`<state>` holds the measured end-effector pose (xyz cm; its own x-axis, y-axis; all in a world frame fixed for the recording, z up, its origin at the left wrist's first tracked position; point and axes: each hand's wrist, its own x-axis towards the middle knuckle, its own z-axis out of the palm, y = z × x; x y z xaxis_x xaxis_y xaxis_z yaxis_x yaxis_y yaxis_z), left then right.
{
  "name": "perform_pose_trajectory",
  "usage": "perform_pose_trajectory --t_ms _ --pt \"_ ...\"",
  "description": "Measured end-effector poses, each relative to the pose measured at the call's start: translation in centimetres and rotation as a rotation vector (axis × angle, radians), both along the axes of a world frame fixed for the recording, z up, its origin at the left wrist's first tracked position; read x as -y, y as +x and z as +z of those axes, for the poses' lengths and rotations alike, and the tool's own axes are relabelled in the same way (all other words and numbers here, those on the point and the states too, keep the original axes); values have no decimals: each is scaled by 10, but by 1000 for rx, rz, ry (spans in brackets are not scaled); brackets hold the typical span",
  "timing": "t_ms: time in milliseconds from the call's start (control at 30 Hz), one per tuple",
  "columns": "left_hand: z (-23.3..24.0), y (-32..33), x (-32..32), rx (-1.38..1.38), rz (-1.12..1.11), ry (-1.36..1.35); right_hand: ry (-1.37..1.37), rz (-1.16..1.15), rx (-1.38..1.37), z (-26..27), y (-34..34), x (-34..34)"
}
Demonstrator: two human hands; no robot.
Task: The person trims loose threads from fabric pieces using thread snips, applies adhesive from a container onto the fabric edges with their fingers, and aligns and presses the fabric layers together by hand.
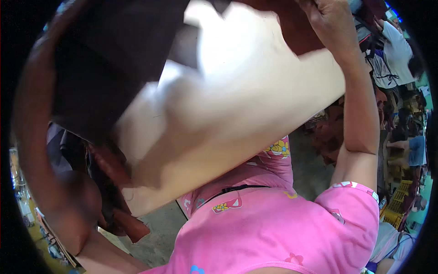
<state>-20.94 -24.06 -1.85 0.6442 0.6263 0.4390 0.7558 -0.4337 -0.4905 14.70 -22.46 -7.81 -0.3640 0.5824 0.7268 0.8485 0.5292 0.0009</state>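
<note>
My right hand (pixel 330 24) is at the top right, its curled fingers at the edge of a reddish-brown sheet (pixel 297 32), possibly leather. The fingertips are partly cut off by the picture's edge. Below lies a pale tabletop (pixel 239 120), brightly lit in its upper middle. A large dark sheet (pixel 102 75) hangs close to the camera at the upper left and covers part of the table. Blurred brown material (pixel 37 137) curves along the left rim, in front of my left arm (pixel 106 257). My left hand is out of view.
Brown pieces (pixel 133 227) hang past the table's left end, near dark cloth (pixel 73 154). More reddish-brown pieces (pixel 325 137) are under the right side. Yellow plastic crates (pixel 397 205) stand at the far right. Another person in a white top (pixel 397 51) is at the upper right.
</note>
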Motion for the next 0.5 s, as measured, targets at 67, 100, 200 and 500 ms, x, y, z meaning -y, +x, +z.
perform_pose_trajectory --t_ms 67,100,200,500 --pt "-21 29 4 131 -18 -83 119 -56 88 -23 12 -2" --pt "-28 36 19 188 -2 -117 189 -62 121 -32 13 -4" --pt "-72 17 63 -294 116 -277 167 -13 175 -107 21 14" --pt "-144 77 95 347 -765 -807 -379 -107 -137 -163 17 88"
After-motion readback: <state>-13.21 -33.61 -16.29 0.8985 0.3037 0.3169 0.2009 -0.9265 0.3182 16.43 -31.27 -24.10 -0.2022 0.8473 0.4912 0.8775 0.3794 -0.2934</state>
